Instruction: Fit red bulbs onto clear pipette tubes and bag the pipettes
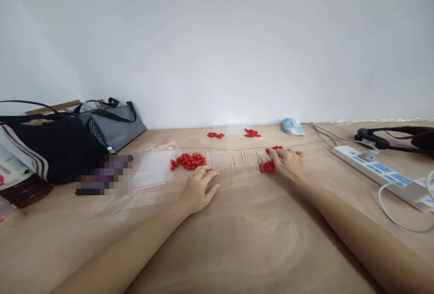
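My left hand (200, 190) rests low over the table, thumb apart from the fingers. Its fingertips lie at the near edge of a pile of small red rounded pieces (191, 161) and a row of thin white sticks (222, 161) laid side by side. To the right, more white sticks (250, 160) form a second group. My right hand (288, 165) lies at the right end of this group, fingers stretched out and spread. Its fingertips touch or nearly touch a cluster of red pieces (267, 166), which they partly hide. Nothing shows held in either hand.
Farther back lie red pieces (216, 135) and more red pieces (252, 133) beside a clear bag (233, 130). Clear zip bags (154, 167) and dark bags (68, 145) are at left. A blue-white crumpled packet (293, 127), a power strip (379, 172) and black headgear (396, 138) sit right.
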The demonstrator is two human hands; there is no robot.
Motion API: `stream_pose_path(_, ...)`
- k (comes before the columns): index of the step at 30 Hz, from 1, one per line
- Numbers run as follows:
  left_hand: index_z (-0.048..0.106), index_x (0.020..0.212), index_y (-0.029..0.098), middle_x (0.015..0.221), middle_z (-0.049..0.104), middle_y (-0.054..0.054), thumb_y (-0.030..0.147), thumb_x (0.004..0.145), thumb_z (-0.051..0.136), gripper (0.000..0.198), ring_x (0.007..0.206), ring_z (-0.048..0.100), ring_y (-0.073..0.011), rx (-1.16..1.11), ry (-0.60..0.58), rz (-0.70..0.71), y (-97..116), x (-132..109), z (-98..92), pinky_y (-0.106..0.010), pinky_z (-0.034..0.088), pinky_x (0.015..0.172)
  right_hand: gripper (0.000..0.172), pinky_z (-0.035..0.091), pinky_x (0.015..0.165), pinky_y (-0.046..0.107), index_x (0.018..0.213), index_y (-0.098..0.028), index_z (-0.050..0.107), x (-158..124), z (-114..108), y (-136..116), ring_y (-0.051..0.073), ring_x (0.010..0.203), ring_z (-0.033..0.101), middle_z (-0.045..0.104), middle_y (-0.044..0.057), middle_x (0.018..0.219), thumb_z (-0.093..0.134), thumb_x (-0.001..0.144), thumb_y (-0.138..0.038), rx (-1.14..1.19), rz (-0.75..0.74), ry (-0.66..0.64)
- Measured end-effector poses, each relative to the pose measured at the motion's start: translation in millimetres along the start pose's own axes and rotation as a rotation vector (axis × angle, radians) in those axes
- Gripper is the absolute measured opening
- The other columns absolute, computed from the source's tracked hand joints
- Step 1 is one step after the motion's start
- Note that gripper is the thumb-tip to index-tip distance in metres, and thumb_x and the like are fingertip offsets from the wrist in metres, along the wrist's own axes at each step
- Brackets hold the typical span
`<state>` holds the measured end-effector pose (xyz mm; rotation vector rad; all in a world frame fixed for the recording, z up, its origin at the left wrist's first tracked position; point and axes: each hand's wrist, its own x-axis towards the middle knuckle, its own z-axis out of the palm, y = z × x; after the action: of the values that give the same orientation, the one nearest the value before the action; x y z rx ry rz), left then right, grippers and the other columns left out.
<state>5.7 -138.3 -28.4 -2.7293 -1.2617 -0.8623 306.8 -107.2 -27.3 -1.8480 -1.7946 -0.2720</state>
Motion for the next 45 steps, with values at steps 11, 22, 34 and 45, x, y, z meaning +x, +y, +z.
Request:
stream_pose_path(11, 0.058, 0.091, 0.018, 0.105, 0.049, -0.009, 0.023, 0.079, 0.049, 0.016, 0.101, 0.045, -0.0236, 0.013, -0.001, 0.007, 0.7, 0.7, 1.1, -0.042, 0.039, 0.086, 0.032, 0.031, 0.075, 0.041, 0.095, -0.028, 0.064, 22.8, -4.3, 19.7, 0.026, 0.097, 0.045, 0.056, 0.008, 0.106, 0.043, 0.072, -0.021, -0.205, -0.135, -0.413)
stream_pose_path(22, 0.062, 0.083, 0.022, 0.100, 0.054, -0.005, 0.026, 0.075, 0.054, 0.012, 0.095, 0.046, -0.0231, 0.140, 0.067, -0.088, 10.9, 31.3, 17.0, -0.040, 0.033, 0.082, 0.022, 0.035, 0.073, 0.036, 0.083, -0.025, 0.064, 27.5, 3.0, 29.5, 0.023, 0.092, 0.048, 0.056, 0.007, 0.097, 0.046, 0.073, -0.022, -0.054, -0.129, -0.372)
stream_pose_path(34, 0.065, 0.078, 0.013, 0.099, 0.052, -0.013, 0.026, 0.072, 0.052, 0.020, 0.099, 0.040, -0.0296, 0.248, -0.041, -0.404, 30.6, 107.7, 61.2, -0.042, 0.032, 0.081, 0.027, 0.042, 0.057, 0.026, 0.092, -0.016, 0.047, 11.2, 17.7, 3.0, 0.014, 0.063, 0.051, 0.056, 0.005, 0.077, 0.041, 0.080, -0.039, 0.761, 0.085, 0.100)
stream_pose_path(45, 0.065, 0.085, 0.007, 0.105, 0.050, -0.019, 0.022, 0.073, 0.049, 0.025, 0.103, 0.037, -0.0320, 0.265, -0.153, -0.506, 36.6, 129.3, 70.5, -0.042, 0.030, 0.084, 0.019, 0.045, 0.069, 0.030, 0.095, -0.020, 0.050, -46.6, 1.0, -46.9, 0.016, 0.078, 0.052, 0.054, 0.006, 0.086, 0.041, 0.079, -0.014, 0.747, -0.484, -0.170)
